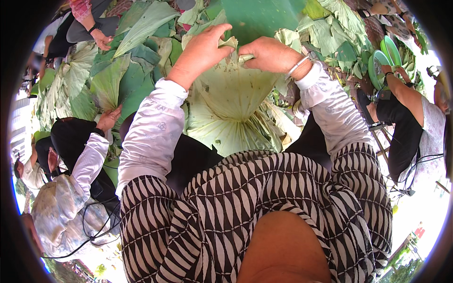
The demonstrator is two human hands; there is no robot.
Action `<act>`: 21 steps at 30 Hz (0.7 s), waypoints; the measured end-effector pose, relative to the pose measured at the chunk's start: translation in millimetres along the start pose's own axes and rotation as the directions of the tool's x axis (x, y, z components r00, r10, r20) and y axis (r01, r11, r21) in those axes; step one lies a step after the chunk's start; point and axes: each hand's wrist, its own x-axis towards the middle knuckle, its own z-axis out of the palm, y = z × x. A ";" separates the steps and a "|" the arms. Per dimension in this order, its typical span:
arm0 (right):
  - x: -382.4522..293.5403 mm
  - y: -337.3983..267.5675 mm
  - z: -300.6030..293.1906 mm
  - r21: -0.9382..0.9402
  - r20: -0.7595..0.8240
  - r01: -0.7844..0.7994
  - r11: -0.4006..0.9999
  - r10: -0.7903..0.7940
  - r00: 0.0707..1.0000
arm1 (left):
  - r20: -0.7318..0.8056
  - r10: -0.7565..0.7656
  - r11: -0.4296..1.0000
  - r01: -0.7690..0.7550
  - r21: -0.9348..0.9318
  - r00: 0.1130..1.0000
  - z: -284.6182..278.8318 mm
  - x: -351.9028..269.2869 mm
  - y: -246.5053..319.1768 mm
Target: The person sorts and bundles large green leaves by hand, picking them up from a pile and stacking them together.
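A pale yellow-green lotus leaf (pixel 233 93) spreads in front of my lap, its veins gathered at a point near the lower middle. My left hand (pixel 205 51) pinches its upper edge between thumb and fingers, where a flap curls up. Just to the right, my right hand (pixel 272 55) grips a rolled bit of the same edge, with a narrow gap between the hands. Beneath lies another pale, ribbed leaf surface (pixel 226 138); whether it is a separate leaf cannot be seen. A dark green leaf (pixel 263 17) lies beyond my hands.
Overlapping lotus leaves (pixel 136 83) lie to the left, and wilted ones (pixel 336 30) at the upper right. A co-worker's hand (pixel 109 118) touches leaves at left; another person's hand (pixel 102 39) is farther up. At right, a person's hand (pixel 387 69) is at a green basin (pixel 377 67).
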 end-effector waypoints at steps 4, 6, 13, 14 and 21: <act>-3.3 9.4 -2.6 0.054 -0.075 0.062 0.997 -0.057 0.996 | -0.294 0.320 0.921 -0.223 0.319 0.901 -10.2 -3.9 14.4; -4.7 8.8 -7.9 0.092 -0.077 0.057 0.994 -0.050 0.996 | -0.298 0.390 0.904 -0.301 0.303 0.872 -13.7 -6.7 17.5; -6.6 20.5 -12.9 0.251 -0.021 0.077 0.965 -0.074 0.997 | 0.008 0.274 0.937 -0.266 -0.225 0.962 15.2 -10.9 4.6; -7.9 22.2 -12.8 0.265 -0.032 0.086 0.960 -0.081 0.996 | 0.067 0.248 0.946 -0.227 -0.231 0.966 15.9 -10.5 5.7; -13.1 13.2 -19.4 0.185 0.016 0.080 0.979 -0.085 0.996 | 0.352 0.061 0.966 0.034 -0.257 0.934 25.8 -7.2 9.8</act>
